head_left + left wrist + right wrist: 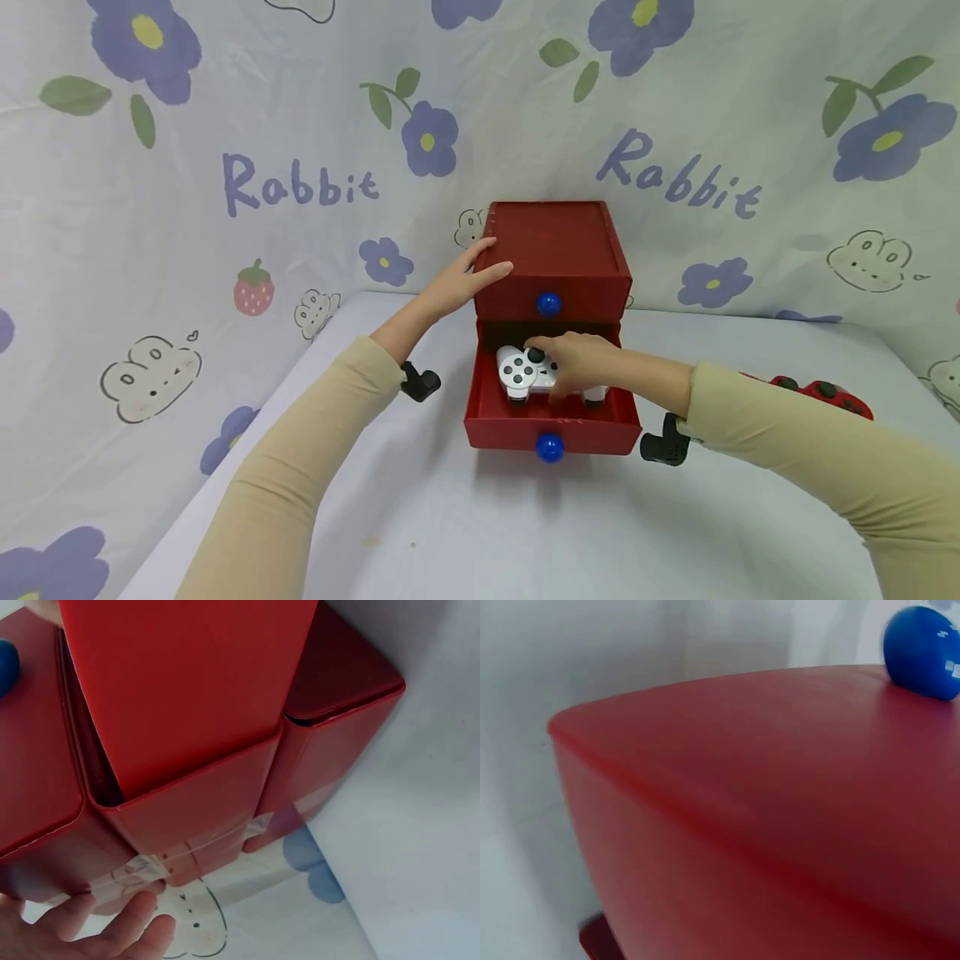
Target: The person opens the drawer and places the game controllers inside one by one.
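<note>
A red drawer cabinet [555, 237] with blue knobs stands on the table, its lower drawer [510, 433] pulled out. Inside that drawer lies a white game controller [517, 371] with black buttons. My right hand [585, 362] reaches in from the right and grips the controller, covering its middle and right part. My left hand [461, 279] rests against the cabinet's upper left edge, fingers and thumb extended. In the left wrist view its fingertips [139, 922] lie along the cabinet's side. The right wrist view shows the drawer's corner and blue knob [922, 652], not the hand.
A red game controller [828, 396] lies on the white table [420, 517] at the right, partly behind my right sleeve. The upper drawer [510, 300] is closed. Behind the cabinet hangs a printed cloth [300, 100] with flowers and rabbits.
</note>
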The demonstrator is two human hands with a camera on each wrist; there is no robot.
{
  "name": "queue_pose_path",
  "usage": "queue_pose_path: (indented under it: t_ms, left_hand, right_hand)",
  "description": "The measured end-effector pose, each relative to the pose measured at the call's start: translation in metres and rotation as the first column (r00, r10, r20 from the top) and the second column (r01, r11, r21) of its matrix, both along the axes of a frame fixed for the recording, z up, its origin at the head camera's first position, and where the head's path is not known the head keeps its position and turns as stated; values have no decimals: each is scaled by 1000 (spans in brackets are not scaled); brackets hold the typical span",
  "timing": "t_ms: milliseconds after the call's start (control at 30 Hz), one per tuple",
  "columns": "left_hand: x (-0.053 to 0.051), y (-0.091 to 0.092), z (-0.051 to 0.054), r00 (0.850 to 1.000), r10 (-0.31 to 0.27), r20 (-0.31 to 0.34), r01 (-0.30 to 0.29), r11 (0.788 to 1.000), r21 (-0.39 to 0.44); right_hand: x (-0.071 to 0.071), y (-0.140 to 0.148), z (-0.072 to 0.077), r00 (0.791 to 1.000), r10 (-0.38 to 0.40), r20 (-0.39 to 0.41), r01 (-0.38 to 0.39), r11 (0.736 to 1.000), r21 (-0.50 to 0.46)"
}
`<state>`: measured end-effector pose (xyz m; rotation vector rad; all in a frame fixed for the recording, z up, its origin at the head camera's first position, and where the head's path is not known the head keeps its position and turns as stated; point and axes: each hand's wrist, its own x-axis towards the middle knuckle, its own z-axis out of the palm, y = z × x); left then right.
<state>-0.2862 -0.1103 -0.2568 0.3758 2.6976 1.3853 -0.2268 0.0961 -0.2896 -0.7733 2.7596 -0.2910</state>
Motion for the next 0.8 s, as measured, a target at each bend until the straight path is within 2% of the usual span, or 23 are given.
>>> queue_pose_path:
  t_ms: [167, 533, 800]
  left_hand:
    - [1, 1, 1, 1000, -1, -1, 1, 1000, -11]
    - [2, 1, 1, 1000, -9, -2, 9, 1000, 7]
    - [2, 0, 1, 1000, -6, -5, 6, 1000, 0]
  right_hand:
    - [-4, 1, -7, 1000, 14, -5, -14, 1000, -27]
    - [-5, 1, -7, 999, 33, 10, -32, 998, -55]
    - [3, 10, 3, 992, 105, -68, -111, 990, -89]
